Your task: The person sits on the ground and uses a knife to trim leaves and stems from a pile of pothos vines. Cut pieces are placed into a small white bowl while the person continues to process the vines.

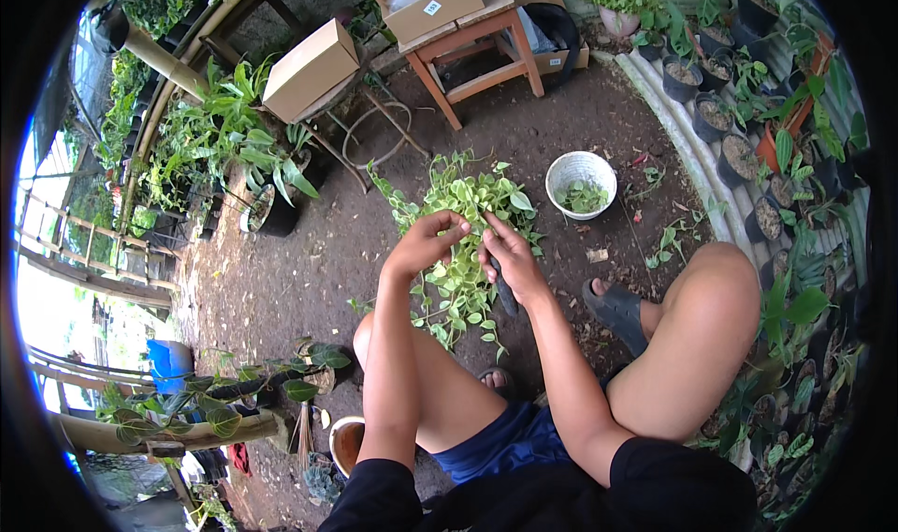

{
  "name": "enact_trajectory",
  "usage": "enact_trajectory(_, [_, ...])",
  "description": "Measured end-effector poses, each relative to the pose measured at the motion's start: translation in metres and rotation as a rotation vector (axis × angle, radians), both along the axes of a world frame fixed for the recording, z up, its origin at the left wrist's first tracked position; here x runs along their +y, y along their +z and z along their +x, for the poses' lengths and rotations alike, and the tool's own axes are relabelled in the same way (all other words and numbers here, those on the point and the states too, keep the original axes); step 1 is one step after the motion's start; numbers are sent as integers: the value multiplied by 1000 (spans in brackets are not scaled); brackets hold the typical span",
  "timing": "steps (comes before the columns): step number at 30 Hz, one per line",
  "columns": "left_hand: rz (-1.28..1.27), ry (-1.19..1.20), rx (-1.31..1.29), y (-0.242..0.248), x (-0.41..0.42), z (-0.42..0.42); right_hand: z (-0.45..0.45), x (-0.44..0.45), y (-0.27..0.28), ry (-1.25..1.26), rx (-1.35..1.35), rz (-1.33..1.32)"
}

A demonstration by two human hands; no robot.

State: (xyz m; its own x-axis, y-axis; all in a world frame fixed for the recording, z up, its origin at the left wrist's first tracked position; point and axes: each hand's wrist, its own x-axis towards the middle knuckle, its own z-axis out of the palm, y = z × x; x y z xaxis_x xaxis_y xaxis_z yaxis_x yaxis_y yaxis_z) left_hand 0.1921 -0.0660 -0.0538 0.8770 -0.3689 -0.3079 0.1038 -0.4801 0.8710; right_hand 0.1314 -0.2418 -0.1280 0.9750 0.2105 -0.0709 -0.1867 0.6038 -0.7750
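A leafy trailing plant with pale-edged green leaves (466, 198) spreads over the dirt floor in front of me, under both hands. My right hand (512, 258) is closed around a dark-handled tool (505, 290), its handle pointing down towards me; the tool's upper end lies among leaves and its kind is hard to tell. My left hand (431, 241) is bent over the plant with thumb and fingertips close together; whether a stem is between them cannot be made out. To the right of the plant stands a white round basket (582, 163) with cut leaves (582, 196) inside.
Cardboard boxes rest on a round stool (330, 97) and a wooden stool (484, 86) ahead. Potted plants (740, 156) line the corrugated sheet (673, 118) on the right. A black pot (273, 213) stands left. Loose cuttings (666, 245) lie near my sandalled foot (617, 311).
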Motion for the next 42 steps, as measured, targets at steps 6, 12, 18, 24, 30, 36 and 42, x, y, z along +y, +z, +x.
enact_trajectory(6, [-52,13,19,1,-7,1,0,0,-1,13,11,-27])
enact_trajectory(12, [-54,16,-64,-6,-12,4,0,1,-1,16,17,-25])
enact_trajectory(18, [-14,25,-97,-7,-13,4,0,1,-2,25,13,-32])
enact_trajectory(24, [-36,51,-158,-7,-13,4,0,0,-3,39,-9,-45])
enact_trajectory(30, [-63,55,-232,-10,-8,6,3,-4,-2,49,-69,-111])
enact_trajectory(36, [-102,19,-243,-14,-1,11,2,-5,0,58,-81,-190])
enact_trajectory(42, [-56,15,-222,-11,-1,10,2,-7,1,62,-83,-233])
